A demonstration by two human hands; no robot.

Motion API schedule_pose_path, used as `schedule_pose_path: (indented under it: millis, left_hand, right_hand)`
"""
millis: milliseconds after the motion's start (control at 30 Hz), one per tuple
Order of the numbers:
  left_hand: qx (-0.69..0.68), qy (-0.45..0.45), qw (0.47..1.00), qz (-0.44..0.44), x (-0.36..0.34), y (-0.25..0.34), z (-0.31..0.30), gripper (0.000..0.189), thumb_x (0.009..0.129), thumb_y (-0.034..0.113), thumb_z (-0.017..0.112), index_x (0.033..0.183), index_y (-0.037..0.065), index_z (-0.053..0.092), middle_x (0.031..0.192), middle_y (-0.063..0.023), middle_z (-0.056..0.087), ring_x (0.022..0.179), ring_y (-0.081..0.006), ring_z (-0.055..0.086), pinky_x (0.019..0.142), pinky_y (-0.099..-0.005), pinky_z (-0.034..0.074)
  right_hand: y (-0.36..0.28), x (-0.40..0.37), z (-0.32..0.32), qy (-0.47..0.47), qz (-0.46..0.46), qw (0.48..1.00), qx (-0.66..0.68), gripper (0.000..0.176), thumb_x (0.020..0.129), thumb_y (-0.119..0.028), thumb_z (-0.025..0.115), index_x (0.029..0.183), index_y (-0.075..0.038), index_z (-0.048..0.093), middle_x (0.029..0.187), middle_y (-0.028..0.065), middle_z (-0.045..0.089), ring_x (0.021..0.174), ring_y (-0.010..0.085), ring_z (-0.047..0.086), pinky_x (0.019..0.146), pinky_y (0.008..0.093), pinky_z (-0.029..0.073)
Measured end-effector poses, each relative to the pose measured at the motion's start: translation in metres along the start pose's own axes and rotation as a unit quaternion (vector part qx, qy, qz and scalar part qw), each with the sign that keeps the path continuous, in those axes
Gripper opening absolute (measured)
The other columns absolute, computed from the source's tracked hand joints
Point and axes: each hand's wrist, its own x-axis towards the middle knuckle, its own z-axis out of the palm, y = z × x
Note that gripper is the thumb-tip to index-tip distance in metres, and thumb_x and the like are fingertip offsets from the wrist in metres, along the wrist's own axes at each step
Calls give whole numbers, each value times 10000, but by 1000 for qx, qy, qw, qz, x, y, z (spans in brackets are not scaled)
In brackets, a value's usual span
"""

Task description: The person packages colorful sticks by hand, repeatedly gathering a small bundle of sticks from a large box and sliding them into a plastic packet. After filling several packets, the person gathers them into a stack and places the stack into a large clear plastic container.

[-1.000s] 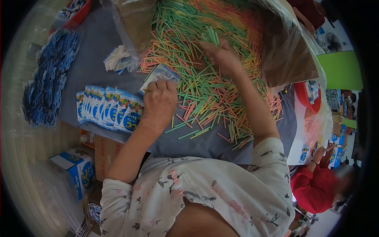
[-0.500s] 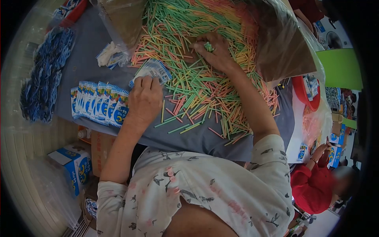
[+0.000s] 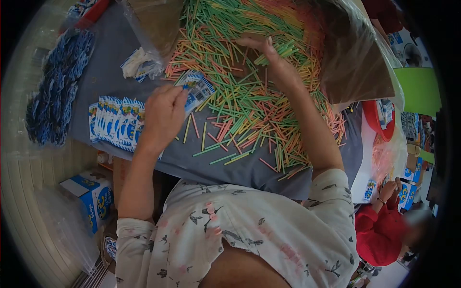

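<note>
My left hand pinches a small blue-and-white printed packet at the edge of a big heap of thin green, orange and pink sticks on a grey cloth. My right hand lies further back in the heap, fingers spread, with a small bunch of green sticks under the fingers. A row of matching packets, overlapped like tiles, sits just left of my left hand.
A clear plastic bag with brown lining holds the back of the heap. A pile of blue-and-white strips lies far left; a crumpled packet bundle beside it. Blue boxes stand below the table edge. A person in red sits at right.
My left hand has lifted the packet slightly and shifted left. My right hand has opened and moved back over the heap, the green bunch now lying looser under its fingers.
</note>
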Motion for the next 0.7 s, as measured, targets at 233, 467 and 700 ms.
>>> schedule_pose_path:
  millis: [233, 467, 700]
  left_hand:
    - [198, 80, 969, 121, -6, -1, 17, 107, 798, 50, 670, 734, -9, 608, 752, -145, 580, 747, -330, 571, 651, -443, 453]
    - [117, 87, 984, 105, -9, -8, 15, 177, 728, 98, 770, 754, -10, 632, 737, -126, 595, 728, -321, 562, 638, -425, 446]
    - [85, -9, 991, 105, -7, -11, -2, 155, 750, 117, 756, 831, 8, 683, 748, -112, 595, 757, -311, 562, 682, -418, 454]
  right_hand:
    - [-28, 6, 29, -96, -37, 995, 2, 682, 1050, -516, 94, 1350, -125, 565, 1443, 128, 447, 1361, 288, 393, 1171, 399, 237]
    - [-36, 5, 42, -100, -6, 986, 131, 697, 1052, -509, 84, 1324, -111, 588, 1448, 121, 455, 1371, 279, 395, 1154, 398, 266]
    - [-44, 4, 46, -93, -10, 992, 86, 740, 1053, -506, 73, 1263, -60, 625, 1382, 134, 529, 1345, 288, 437, 1145, 398, 291]
